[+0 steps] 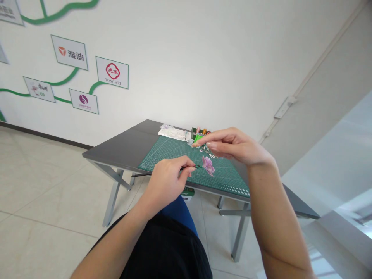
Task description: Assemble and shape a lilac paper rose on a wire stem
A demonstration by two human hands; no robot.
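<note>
Gripping right now, over the green cutting mat [167,151]: pinching the dark stem [198,166] of the purple flower [208,165] between the thumb and fingers of the left hand [170,176], with petals spread, in plain sight above the mat. And reaching over the mat's right side with the right hand [238,147], higher up, with index finger and thumb stretched toward the left; impossible to tell whether gripping anything thin. Seen just past that hand, near the mat's far edge: a bright green spool [199,136], beside a dark green box [193,133]. Also at the far edge of the mat, farther left, a white packet [173,133]. Lying on the mat under the right hand, small scissors [212,156]. Spreading out beneath the mat and past it on both sides, the dark counter [119,143].
</note>
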